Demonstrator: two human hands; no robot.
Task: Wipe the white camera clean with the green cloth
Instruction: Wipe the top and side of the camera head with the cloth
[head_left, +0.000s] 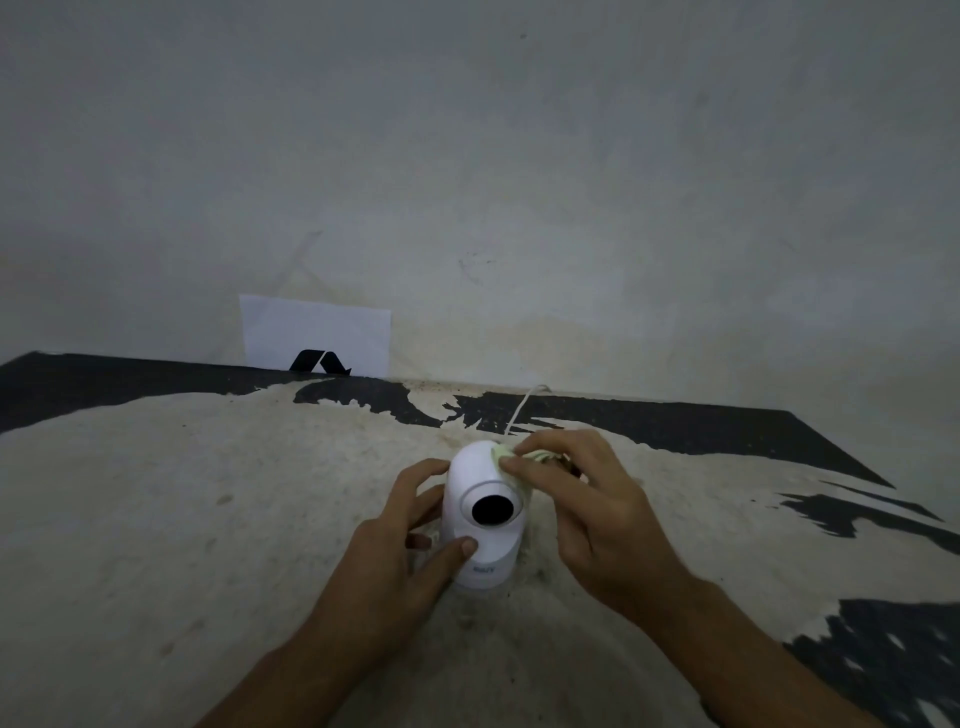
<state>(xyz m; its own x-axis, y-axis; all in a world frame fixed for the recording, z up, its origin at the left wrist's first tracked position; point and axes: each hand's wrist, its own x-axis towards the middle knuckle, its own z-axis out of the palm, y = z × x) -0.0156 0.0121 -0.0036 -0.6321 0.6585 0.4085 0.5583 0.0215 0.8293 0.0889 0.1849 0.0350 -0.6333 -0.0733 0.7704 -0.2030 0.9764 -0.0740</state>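
Centrally, toward the near edge of the worktop: one white camera, upright on its cylindrical base, domed head on top, dark round lens facing the viewer; small lettering on the base, too blurred to read.

Left hand: grip closed around the camera's left side, thumb across the lower front of the body, fingers curled behind the left flank.

Right hand: grip pinched on the green cloth, fingertips pressing the bunched pale-green fabric against the upper right of the dome. Most of the cloth is hidden under the fingers.

White cable: runs from behind the camera to the far edge of the worktop, near the wall.

Worktop surface: worn, pale over most of its area, with dark patches along the far edge and toward the right edge.

White sheet: leaning against the wall at the far edge, left of centre, bearing a black angular mark at its lower part.
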